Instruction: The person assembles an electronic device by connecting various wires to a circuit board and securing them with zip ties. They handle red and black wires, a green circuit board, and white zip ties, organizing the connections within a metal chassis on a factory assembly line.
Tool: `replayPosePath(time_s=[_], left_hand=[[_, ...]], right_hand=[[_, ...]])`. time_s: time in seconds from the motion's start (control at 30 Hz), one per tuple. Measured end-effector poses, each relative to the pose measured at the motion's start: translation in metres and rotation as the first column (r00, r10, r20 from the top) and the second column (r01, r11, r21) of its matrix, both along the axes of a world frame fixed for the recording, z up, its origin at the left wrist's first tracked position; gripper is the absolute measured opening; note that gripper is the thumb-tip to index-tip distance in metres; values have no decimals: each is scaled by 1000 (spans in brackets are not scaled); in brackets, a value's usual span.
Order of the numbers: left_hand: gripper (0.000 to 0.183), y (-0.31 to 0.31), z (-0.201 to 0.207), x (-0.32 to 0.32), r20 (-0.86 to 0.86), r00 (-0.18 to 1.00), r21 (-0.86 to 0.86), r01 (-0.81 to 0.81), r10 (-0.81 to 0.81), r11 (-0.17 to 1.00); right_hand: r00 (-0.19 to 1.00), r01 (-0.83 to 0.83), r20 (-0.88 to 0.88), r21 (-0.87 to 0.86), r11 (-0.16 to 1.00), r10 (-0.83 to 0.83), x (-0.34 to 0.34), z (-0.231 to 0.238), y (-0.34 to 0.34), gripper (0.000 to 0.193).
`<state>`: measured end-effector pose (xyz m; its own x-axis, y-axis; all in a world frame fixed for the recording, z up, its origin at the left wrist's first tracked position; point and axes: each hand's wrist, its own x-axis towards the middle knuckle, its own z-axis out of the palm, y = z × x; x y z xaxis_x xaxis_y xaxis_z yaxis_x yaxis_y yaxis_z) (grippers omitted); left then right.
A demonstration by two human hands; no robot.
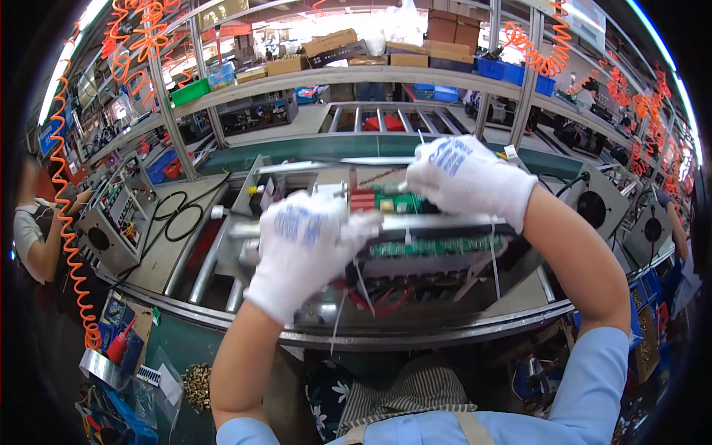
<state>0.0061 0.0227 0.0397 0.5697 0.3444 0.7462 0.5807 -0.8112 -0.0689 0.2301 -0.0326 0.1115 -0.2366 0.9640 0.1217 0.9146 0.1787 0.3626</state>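
An open metal chassis (252,200) with green circuit boards (437,245) and red components (362,202) stands in front of me. Along its near side run a silvery rail and a black cable bundle (437,231). White cable ties (495,263) hang from the bundle. My left hand (300,241), in a white glove, is at the rail's left part, fingers closed together and slightly blurred; what they hold is hidden. My right hand (467,178), also gloved, is curled over the far right of the boards. A thin pale strip sticks up beside its fingers; its grip is hidden.
Metal rollers (209,263) lie left of the chassis. Fan-fitted units (593,208) stand to the right and left. Lower left hold a red bottle (119,345) and a pile of small brass-coloured parts (196,386). Orange coiled hoses (59,178) hang around. Another person is at far left.
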Motion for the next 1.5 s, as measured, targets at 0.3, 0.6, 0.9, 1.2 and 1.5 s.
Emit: replayPosePath(time_s=[0.3, 0.6, 0.9, 1.2, 1.5], left_hand=[[45, -83, -22, -35, -19, 999, -22, 45, -45, 999], [43, -93, -22, -30, -38, 999, 8, 22, -22, 1000], [48, -85, -28, -25, 20, 997, 129, 72, -75, 989], [45, -82, -25, -24, -5, 996, 103, 86, -86, 991], [25, -80, -22, -20, 21, 996, 19, 83, -84, 996]], right_hand=[[958, -142, 230, -142, 980, 172, -46, 12, -65, 13], [923, -100, 357, -144, 985, 146, -49, 8, -81, 10], [901, -35, 416, -211, 977, 123, -57, 11, -79, 9], [897, -215, 357, -163, 963, 261, -49, -1, -79, 10], [987, -93, 110, -202, 975, 117, -32, -2, -58, 15]])
